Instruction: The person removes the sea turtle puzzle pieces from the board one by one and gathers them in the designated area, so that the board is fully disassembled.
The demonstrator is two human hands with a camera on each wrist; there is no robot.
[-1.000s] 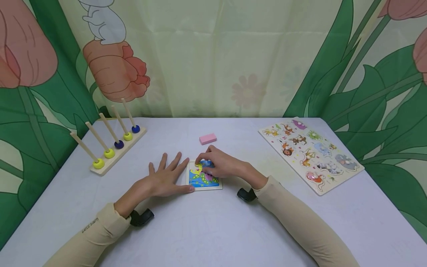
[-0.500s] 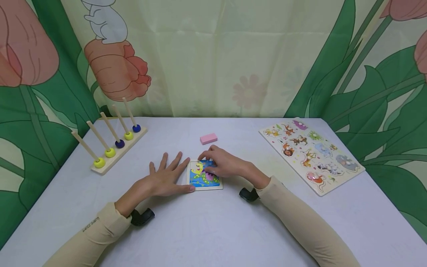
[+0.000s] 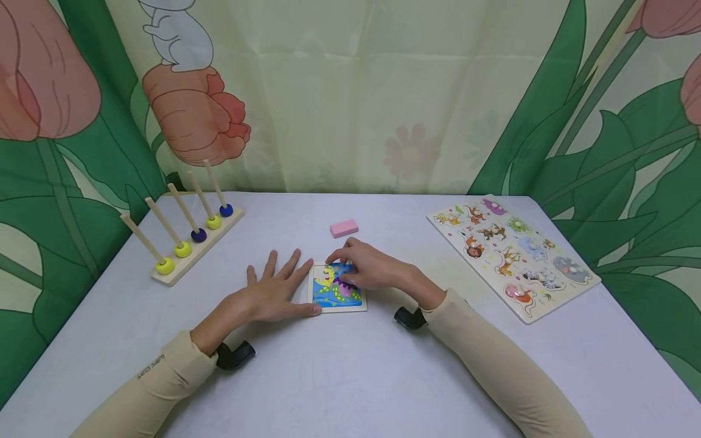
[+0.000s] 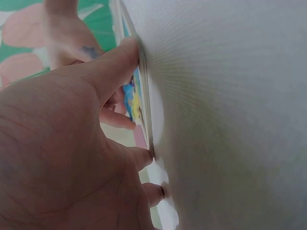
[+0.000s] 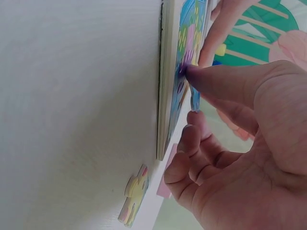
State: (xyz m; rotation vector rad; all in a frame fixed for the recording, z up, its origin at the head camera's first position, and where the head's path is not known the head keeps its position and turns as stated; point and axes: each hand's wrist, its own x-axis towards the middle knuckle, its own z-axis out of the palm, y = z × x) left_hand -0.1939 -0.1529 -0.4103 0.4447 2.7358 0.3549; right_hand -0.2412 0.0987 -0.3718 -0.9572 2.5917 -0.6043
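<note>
A small jigsaw puzzle (image 3: pixel 336 295) in a pale wooden frame lies flat on the table, its picture blue, yellow, green and purple. My left hand (image 3: pixel 271 298) is spread beside it, thumb and index fingertip touching the frame's left side. Over the upper right of the picture, my right hand (image 3: pixel 368 266) pinches a blue-edged puzzle piece (image 5: pixel 194 98) between thumb and fingers. That piece stands tilted against the picture in the right wrist view and is mostly covered by the hand. A loose yellow puzzle piece (image 5: pixel 136 194) lies on the table near the frame, hidden in the head view.
A pink block (image 3: pixel 344 229) lies behind the puzzle. At the left stands a wooden peg stand (image 3: pixel 186 261) with yellow and blue beads on several upright pegs. An animal peg-puzzle board (image 3: pixel 493 243) lies at the right. A printed curtain (image 3: pixel 339 121) hangs behind the table.
The right fingers have drawn slightly right across the puzzle, uncovering more of the yellow part of its picture. The left hand keeps its place at the frame.
</note>
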